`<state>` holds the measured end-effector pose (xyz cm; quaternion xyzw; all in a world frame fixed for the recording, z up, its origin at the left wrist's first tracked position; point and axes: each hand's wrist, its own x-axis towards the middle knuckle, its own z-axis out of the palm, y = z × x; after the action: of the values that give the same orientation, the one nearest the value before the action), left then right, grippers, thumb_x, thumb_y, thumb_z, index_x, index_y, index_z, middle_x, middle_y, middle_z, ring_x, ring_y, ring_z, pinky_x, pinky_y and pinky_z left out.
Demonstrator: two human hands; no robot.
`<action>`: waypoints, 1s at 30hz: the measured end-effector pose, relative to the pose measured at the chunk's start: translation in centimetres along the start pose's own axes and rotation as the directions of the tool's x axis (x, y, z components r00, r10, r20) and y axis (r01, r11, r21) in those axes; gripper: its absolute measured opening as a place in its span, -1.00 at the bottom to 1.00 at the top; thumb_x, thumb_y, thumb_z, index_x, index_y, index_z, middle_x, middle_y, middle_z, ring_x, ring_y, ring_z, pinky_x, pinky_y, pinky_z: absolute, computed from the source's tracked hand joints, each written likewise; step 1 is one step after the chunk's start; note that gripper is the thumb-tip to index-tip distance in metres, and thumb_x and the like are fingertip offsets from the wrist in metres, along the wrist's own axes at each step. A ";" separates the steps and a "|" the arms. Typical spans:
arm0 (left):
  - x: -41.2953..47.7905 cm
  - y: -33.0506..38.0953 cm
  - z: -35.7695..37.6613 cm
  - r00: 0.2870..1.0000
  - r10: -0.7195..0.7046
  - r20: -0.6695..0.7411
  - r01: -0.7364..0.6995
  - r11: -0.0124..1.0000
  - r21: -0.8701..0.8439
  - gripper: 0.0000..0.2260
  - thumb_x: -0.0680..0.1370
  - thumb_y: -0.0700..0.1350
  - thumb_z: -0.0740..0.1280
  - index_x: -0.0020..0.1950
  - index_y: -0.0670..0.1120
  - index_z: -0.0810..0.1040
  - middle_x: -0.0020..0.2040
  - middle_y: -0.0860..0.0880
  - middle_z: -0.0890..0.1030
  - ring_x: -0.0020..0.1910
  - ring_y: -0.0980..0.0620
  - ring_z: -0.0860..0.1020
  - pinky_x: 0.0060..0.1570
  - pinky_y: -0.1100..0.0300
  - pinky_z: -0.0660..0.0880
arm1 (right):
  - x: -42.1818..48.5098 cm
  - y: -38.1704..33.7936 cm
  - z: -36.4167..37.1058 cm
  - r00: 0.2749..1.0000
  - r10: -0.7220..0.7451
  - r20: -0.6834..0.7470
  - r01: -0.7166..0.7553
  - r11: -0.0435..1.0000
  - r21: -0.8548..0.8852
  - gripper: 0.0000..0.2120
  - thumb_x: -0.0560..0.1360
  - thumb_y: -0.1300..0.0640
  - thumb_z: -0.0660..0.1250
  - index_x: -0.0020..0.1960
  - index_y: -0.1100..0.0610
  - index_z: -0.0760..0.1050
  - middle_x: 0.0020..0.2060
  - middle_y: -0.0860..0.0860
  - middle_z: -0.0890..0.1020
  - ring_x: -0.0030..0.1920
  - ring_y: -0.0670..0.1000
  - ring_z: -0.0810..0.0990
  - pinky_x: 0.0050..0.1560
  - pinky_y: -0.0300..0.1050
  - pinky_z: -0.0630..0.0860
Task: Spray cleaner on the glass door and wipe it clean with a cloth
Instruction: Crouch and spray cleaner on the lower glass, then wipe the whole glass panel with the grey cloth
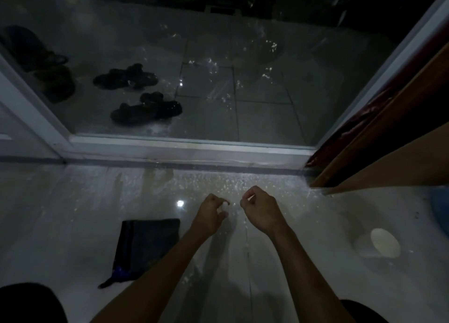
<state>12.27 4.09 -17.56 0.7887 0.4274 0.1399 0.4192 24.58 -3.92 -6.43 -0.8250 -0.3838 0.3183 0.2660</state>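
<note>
The cloth lies flat on the floor at the left. It is dark and folded to a rectangle, with a blue tab at its near corner. It should be light, soft and limp, best bunched from the middle or lifted by an edge. Just right of it, the left hand pinches a small white thing, perhaps a cap. The right hand beside it has curled fingers; whether it holds anything I cannot tell. Ahead, the glass door glistens with droplets.
</note>
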 end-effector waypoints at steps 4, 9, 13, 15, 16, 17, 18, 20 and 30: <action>0.2 -0.1 -0.3 0.999 -0.009 0.035 0.008 1.000 0.026 -0.71 0.51 -0.23 0.38 0.22 -0.15 0.54 0.15 -0.13 0.51 0.13 -0.04 0.49 0.08 0.32 0.33 | 0.0 -1.1 0.5 0.999 -0.038 -0.005 0.038 0.999 -0.008 -0.97 0.56 0.11 0.29 -0.03 0.05 0.45 -0.23 -0.03 0.55 -0.23 -0.03 0.54 -0.19 -0.18 0.46; -0.1 -0.8 -2.3 0.999 0.019 0.049 -0.023 0.997 0.075 -0.71 0.52 -0.22 0.36 0.24 -0.16 0.52 0.18 -0.13 0.49 0.15 -0.04 0.47 0.10 0.31 0.31 | 0.2 -3.9 2.1 0.977 -0.208 -0.040 0.209 0.977 0.041 -0.96 0.56 0.16 0.29 -0.01 0.05 0.45 -0.18 -0.05 0.54 -0.23 -0.16 0.48 -0.23 -0.27 0.41; -0.8 -2.4 -4.6 1.000 0.009 0.022 -0.009 1.000 -0.019 -0.85 0.53 -0.02 0.29 0.00 -0.07 0.54 0.00 -0.08 0.57 -0.02 0.02 0.55 0.02 0.07 0.52 | 0.4 -5.9 5.1 0.946 -0.323 0.011 0.321 0.942 0.098 -0.95 0.53 0.19 0.28 -0.06 0.05 0.47 -0.16 -0.01 0.56 -0.19 -0.10 0.52 -0.20 -0.24 0.47; -1.1 -4.9 -5.6 0.999 -0.025 -0.021 0.025 1.000 -0.014 -0.81 0.54 0.06 0.23 -0.13 -0.02 0.51 -0.14 0.00 0.57 -0.14 0.09 0.56 -0.12 0.00 0.56 | 0.4 -6.7 6.9 0.930 -0.363 0.062 0.354 0.927 0.123 -0.96 0.54 0.20 0.28 -0.06 0.08 0.48 -0.17 0.01 0.56 -0.19 -0.05 0.53 -0.20 -0.18 0.50; -1.5 -5.7 -6.3 0.999 -0.030 -0.045 0.030 1.000 -0.005 -0.83 0.54 0.03 0.23 -0.19 0.00 0.49 -0.20 0.04 0.55 -0.20 0.12 0.54 -0.18 0.03 0.53 | 0.4 -7.0 7.9 0.922 -0.376 0.093 0.364 0.922 0.129 -0.97 0.54 0.20 0.28 -0.06 0.10 0.48 -0.19 0.00 0.55 -0.21 -0.05 0.52 -0.23 -0.19 0.47; -1.9 -5.9 -7.0 0.998 -0.020 -0.059 0.019 1.000 -0.013 -0.83 0.54 -0.04 0.23 -0.25 0.03 0.47 -0.25 0.07 0.52 -0.26 0.14 0.50 -0.22 0.07 0.47 | 0.5 -7.0 8.6 0.920 -0.374 0.121 0.359 0.924 0.131 -0.98 0.54 0.20 0.28 -0.06 0.11 0.48 -0.20 0.00 0.54 -0.22 -0.07 0.51 -0.26 -0.23 0.42; -2.7 -6.2 -7.9 0.994 -0.031 -0.105 0.028 0.999 -0.026 -0.82 0.53 -0.13 0.24 -0.26 0.04 0.48 -0.26 0.09 0.52 -0.29 0.13 0.47 -0.22 0.11 0.41 | 0.5 -7.0 9.7 0.918 -0.356 0.176 0.338 0.933 0.126 -0.99 0.54 0.20 0.29 -0.05 0.13 0.48 -0.20 0.00 0.53 -0.22 -0.06 0.50 -0.27 -0.24 0.40; -4.6 -7.0 -9.3 0.975 -0.092 -0.201 0.085 0.995 -0.044 -0.84 0.52 -0.29 0.26 -0.09 -0.11 0.61 -0.10 -0.04 0.56 -0.15 0.03 0.50 -0.07 0.15 0.42 | 0.6 -6.7 11.9 0.918 -0.270 0.290 0.264 0.963 0.060 -0.93 0.55 0.15 0.30 -0.02 0.15 0.49 -0.15 0.05 0.56 -0.14 0.02 0.55 -0.20 -0.17 0.47; -10.9 -11.8 -10.3 0.686 -0.688 -0.238 0.708 0.706 0.000 -0.44 0.51 -0.05 0.33 0.44 -0.17 0.23 0.33 -0.24 0.29 0.28 -0.24 0.32 0.20 -0.05 0.37 | 0.1 -3.6 20.8 0.870 0.153 0.468 -0.043 0.970 -0.237 -0.26 0.55 0.03 0.28 0.54 0.22 -0.05 0.41 0.25 0.24 0.37 0.24 0.33 0.34 0.01 0.39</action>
<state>-6.73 4.36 -18.97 0.5642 0.7450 0.0364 0.3540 7.78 2.22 -17.62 -0.7620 -0.4281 0.4830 0.0524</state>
